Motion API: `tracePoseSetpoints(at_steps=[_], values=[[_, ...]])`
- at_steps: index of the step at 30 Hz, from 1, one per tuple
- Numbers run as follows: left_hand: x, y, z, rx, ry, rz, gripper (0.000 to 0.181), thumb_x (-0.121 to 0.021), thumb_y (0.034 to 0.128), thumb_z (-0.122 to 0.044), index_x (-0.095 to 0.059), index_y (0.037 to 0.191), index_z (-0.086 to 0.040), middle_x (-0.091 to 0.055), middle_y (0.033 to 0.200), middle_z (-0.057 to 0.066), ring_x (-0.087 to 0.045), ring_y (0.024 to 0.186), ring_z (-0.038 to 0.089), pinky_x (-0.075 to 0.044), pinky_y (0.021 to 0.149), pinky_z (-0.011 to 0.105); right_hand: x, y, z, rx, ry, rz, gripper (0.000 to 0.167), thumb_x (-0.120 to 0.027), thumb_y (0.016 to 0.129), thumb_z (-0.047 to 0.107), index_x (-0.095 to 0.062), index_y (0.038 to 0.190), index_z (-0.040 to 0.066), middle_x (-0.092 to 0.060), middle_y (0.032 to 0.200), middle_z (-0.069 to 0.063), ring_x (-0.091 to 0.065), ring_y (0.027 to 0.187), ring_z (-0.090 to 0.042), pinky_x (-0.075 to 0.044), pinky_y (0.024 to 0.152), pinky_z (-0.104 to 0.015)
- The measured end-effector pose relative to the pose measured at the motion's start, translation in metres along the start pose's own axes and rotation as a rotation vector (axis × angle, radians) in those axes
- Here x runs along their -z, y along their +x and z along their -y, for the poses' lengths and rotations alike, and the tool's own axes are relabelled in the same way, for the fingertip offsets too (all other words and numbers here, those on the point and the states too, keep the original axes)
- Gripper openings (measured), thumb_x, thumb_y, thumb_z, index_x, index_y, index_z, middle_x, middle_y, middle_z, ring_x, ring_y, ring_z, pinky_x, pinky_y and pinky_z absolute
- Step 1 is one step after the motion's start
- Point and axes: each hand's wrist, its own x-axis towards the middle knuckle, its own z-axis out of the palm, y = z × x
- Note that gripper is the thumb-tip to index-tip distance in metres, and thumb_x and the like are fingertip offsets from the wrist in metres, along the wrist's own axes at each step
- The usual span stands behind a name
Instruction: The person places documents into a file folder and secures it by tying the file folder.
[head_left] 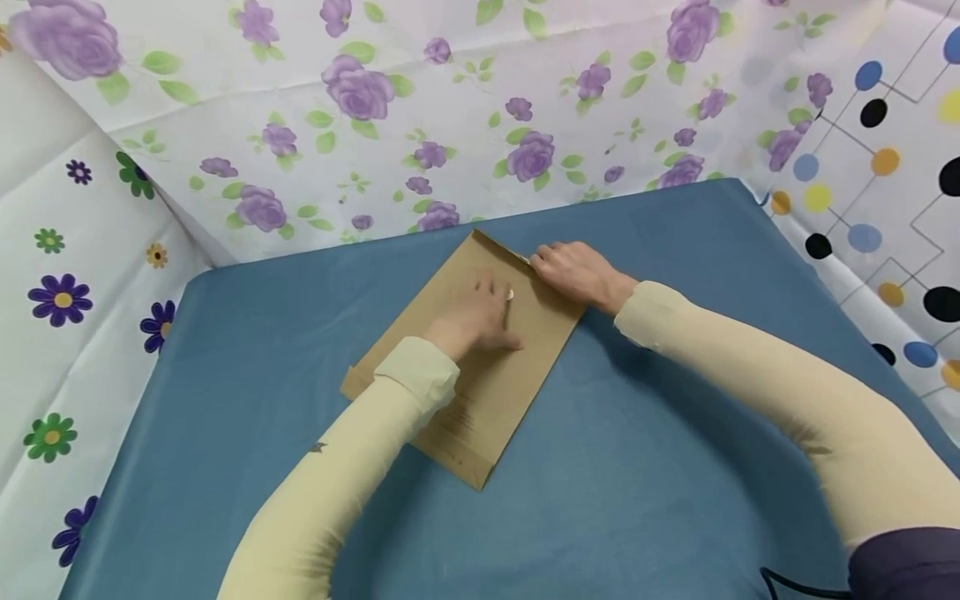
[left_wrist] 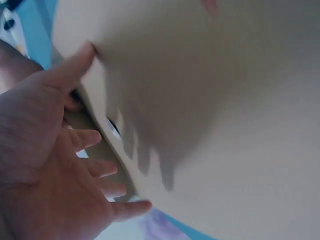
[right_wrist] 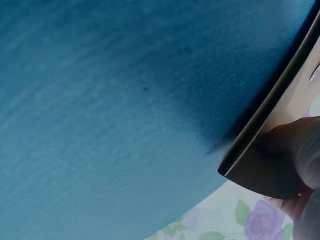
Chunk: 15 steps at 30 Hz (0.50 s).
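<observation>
A brown kraft-paper envelope [head_left: 491, 408] lies at a slant on the blue cloth, its top end towards the back wall. My right hand [head_left: 573, 271] pinches the folded flap at the envelope's upper right edge. In the right wrist view the curled flap [right_wrist: 270, 175] is held between the thumb and fingers of the right hand [right_wrist: 307, 155]. With fingers spread, my left hand [head_left: 476, 321] is over the envelope's upper face, slightly blurred. The left wrist view shows that hand [left_wrist: 60, 175] beside the paper [left_wrist: 235, 110]. Near its fingertips is a small white round button [head_left: 510, 294].
Blue cloth [head_left: 637, 467] covers the table around the envelope. A flowered curtain [head_left: 450, 100] hangs behind the table, with patterned sheets at the left [head_left: 60, 350] and right [head_left: 862, 192]. A black cord [head_left: 798, 587] lies at the lower right.
</observation>
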Motion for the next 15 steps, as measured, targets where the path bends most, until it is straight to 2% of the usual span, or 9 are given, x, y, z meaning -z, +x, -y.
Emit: tracePoseSetpoints(at_steps=[2, 4, 7, 9, 12, 15], values=[[-0.001, 0.004, 0.016, 0.079, -0.041, 0.014, 0.102, -0.071, 0.0783, -0.076, -0.041, 0.152, -0.012, -0.031, 0.158, 0.022, -0.028, 0.146, 0.044, -0.034, 0.108, 0.066, 0.002, 0.002, 0.002, -0.017, 0.007, 0.010, 0.005, -0.060, 0.098, -0.006, -0.065, 0.098, -0.004, -0.064, 0.090, -0.018, -0.062, 0.074, -0.035, -0.055, 0.058, -0.047], [0.003, 0.002, 0.028, 0.150, -0.117, 0.059, 0.107, -0.072, 0.0768, -0.076, -0.037, 0.157, -0.015, -0.021, 0.165, 0.024, -0.018, 0.150, 0.050, -0.027, 0.108, 0.075, 0.003, 0.004, 0.003, -0.029, 0.014, 0.014, 0.006, -0.059, 0.099, -0.005, -0.065, 0.097, -0.005, -0.063, 0.089, -0.018, -0.063, 0.074, -0.035, -0.056, 0.058, -0.047], [0.003, 0.001, 0.044, 0.207, -0.225, 0.099, 0.112, -0.073, 0.0763, -0.075, -0.029, 0.163, -0.020, -0.005, 0.168, 0.028, -0.004, 0.150, 0.057, -0.021, 0.109, 0.078, 0.004, 0.005, 0.004, -0.043, 0.018, 0.022, 0.007, -0.058, 0.100, -0.006, -0.064, 0.097, -0.005, -0.063, 0.089, -0.019, -0.063, 0.073, -0.035, -0.056, 0.057, -0.047], [0.002, 0.000, 0.050, 0.226, -0.286, 0.118, 0.115, -0.074, 0.0772, -0.073, -0.022, 0.166, -0.021, 0.001, 0.167, 0.030, -0.003, 0.150, 0.058, -0.021, 0.110, 0.076, 0.006, 0.005, 0.004, -0.055, 0.018, 0.035, 0.007, -0.057, 0.100, -0.006, -0.064, 0.098, -0.005, -0.063, 0.089, -0.019, -0.063, 0.073, -0.035, -0.056, 0.057, -0.047], [0.003, 0.000, 0.050, 0.235, -0.299, 0.108, 0.112, -0.077, 0.0776, -0.069, -0.027, 0.163, -0.017, -0.010, 0.164, 0.032, -0.014, 0.150, 0.054, -0.028, 0.112, 0.069, 0.008, 0.005, 0.003, -0.082, 0.021, 0.060, 0.008, -0.058, 0.100, -0.007, -0.065, 0.100, -0.005, -0.064, 0.090, -0.019, -0.064, 0.074, -0.035, -0.056, 0.058, -0.047], [0.004, 0.000, 0.045, 0.244, -0.255, 0.081, 0.110, -0.078, 0.0748, -0.072, -0.037, 0.157, -0.013, -0.027, 0.155, 0.032, -0.027, 0.143, 0.049, -0.032, 0.110, 0.065, 0.010, 0.003, -0.001, -0.125, 0.048, 0.087, 0.007, -0.059, 0.100, -0.004, -0.066, 0.100, -0.005, -0.064, 0.091, -0.019, -0.065, 0.076, -0.035, -0.057, 0.060, -0.048]])
